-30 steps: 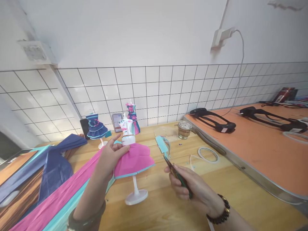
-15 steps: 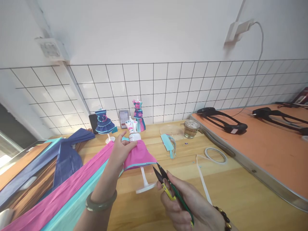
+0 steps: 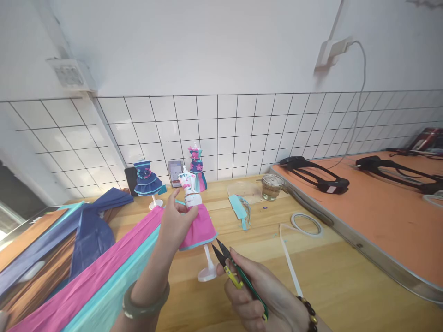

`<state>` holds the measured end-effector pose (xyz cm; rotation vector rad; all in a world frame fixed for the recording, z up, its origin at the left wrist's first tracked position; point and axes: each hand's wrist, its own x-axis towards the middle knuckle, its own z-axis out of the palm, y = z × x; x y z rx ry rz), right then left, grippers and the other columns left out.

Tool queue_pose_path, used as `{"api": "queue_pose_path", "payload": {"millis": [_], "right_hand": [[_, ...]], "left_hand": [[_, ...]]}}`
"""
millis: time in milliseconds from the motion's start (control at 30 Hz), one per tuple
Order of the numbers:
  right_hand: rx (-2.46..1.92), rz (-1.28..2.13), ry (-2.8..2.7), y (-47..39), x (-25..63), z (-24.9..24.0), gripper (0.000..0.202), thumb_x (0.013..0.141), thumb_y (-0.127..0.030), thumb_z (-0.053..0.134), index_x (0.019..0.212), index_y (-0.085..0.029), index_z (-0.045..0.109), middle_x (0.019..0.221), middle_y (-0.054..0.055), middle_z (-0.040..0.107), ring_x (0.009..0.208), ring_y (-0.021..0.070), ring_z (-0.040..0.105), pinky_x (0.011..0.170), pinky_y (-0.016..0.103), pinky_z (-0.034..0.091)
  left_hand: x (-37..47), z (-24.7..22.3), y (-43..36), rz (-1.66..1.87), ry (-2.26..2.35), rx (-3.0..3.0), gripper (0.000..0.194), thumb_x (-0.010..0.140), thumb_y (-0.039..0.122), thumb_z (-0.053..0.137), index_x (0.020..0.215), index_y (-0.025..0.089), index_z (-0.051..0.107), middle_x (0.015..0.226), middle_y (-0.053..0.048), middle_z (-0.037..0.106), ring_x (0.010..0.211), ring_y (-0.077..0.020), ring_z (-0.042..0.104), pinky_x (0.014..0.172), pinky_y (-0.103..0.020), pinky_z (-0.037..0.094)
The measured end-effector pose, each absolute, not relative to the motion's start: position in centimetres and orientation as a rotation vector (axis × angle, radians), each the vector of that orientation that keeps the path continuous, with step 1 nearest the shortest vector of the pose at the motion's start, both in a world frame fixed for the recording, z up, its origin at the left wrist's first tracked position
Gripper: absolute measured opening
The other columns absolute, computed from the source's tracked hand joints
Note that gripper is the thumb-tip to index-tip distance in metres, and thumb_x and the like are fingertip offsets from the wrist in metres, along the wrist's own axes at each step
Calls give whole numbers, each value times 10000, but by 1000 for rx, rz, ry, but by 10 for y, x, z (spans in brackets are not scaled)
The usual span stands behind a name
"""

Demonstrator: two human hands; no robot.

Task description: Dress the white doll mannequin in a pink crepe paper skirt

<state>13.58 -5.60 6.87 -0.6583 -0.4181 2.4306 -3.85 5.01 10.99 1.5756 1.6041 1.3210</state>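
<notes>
A small white doll dress form [image 3: 193,199] leans slightly on its stand, dressed in a floral top and a pink skirt [image 3: 200,226] with a light blue hem. My left hand [image 3: 176,221] grips the form at the skirt's waist, thumb in front; its other fingers are partly hidden behind. In my right hand [image 3: 256,288] is a pair of thread snips [image 3: 238,276] with green and yellow handles. Their black blades stand apart, pointing at the skirt's lower right corner. Whether the tips touch the hem I cannot tell.
Two more dressed forms, one in a navy ruffled dress [image 3: 147,180], the other in a floral dress [image 3: 196,166], stand behind. Pink fabric [image 3: 100,267] and blue fabric [image 3: 93,230] lie left. A lidded glass [image 3: 272,188], a tape roll [image 3: 320,227] and a light blue piece [image 3: 238,210] lie right.
The dress form has tilted, its base shifting slightly right and the skirt corner moving left. My right hand with the snips has moved a little left and down. The view has shifted slightly.
</notes>
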Motion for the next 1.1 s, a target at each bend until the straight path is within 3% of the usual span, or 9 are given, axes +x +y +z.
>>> {"api": "queue_pose_path", "payload": {"millis": [400, 1100], "right_hand": [[-760, 2289, -457, -54, 131, 61, 433, 884, -543, 384, 1033, -187, 580, 493, -68, 447, 305, 20, 359, 306, 135, 239], [-808, 2038, -632, -59, 126, 73, 375, 860, -524, 448, 1005, -193, 550, 486, -95, 403, 305, 15, 243, 304, 128, 217]], "left_hand": [[-30, 113, 41, 1322, 1701, 1689, 768, 643, 356, 590, 1343, 177, 332, 697, 12, 565, 789, -223, 591, 734, -367, 448], [-27, 111, 41, 1322, 1753, 1699, 794, 651, 353, 591, 1368, 178, 297, 701, 11, 572, 765, -220, 589, 711, -341, 435]]}}
